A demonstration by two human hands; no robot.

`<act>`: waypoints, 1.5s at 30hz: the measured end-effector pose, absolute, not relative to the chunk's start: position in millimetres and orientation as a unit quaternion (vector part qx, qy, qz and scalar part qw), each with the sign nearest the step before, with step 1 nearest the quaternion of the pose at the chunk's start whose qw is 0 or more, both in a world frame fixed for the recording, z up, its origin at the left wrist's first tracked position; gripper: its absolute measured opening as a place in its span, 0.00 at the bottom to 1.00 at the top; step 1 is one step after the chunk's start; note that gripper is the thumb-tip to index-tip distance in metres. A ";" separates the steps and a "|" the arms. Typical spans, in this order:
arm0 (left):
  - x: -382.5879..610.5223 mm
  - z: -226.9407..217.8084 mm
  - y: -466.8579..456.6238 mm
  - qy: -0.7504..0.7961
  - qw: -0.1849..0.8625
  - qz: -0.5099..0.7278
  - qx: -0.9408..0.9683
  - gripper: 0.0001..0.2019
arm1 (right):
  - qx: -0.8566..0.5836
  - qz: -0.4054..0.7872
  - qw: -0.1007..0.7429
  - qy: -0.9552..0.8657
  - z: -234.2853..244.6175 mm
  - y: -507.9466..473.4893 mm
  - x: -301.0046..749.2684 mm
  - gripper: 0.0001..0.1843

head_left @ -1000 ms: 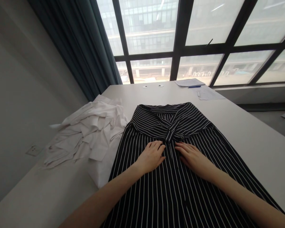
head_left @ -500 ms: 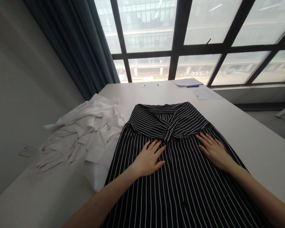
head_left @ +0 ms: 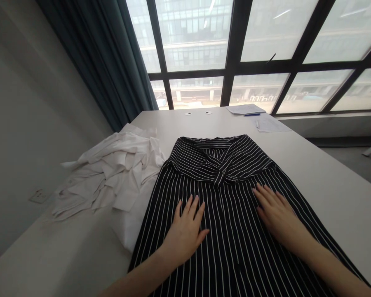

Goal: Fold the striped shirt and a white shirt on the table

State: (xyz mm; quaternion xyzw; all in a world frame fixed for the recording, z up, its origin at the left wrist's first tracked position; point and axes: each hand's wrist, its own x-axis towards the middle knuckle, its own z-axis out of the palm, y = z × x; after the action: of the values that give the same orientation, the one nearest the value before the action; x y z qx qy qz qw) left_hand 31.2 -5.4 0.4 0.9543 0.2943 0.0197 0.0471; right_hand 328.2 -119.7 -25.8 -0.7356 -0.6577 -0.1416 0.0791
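A black garment with thin white stripes (head_left: 228, 231) lies spread flat on the white table (head_left: 334, 194), its folded collar end pointing toward the window. My left hand (head_left: 185, 229) rests palm down on the fabric left of the centre line, fingers stretched out and slightly apart. My right hand (head_left: 275, 214) lies flat on the fabric to the right, fingers extended toward the collar. Neither hand holds anything.
A heap of white garments (head_left: 111, 173) lies on the table to the left, partly under the striped one. Papers (head_left: 259, 117) and a blue pen (head_left: 252, 114) sit at the far edge by the window. A dark curtain (head_left: 102, 62) hangs at the left.
Both hands slid apart from the centre below the collar. The left hand has drawn back toward me and left; the right hand moved outward to the right side.
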 end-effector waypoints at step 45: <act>-42.3 -30.5 -63.0 0.170 -0.182 0.177 0.952 0.35 | -0.663 -0.219 0.072 -0.713 -41.8 -211.7 274.3 0.37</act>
State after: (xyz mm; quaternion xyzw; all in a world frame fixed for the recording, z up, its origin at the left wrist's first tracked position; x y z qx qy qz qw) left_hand -42.3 -63.0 -30.5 0.9522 0.1700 0.1772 -0.1815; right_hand 274.3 -211.7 -41.8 -0.6627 -0.7126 -0.2186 0.0723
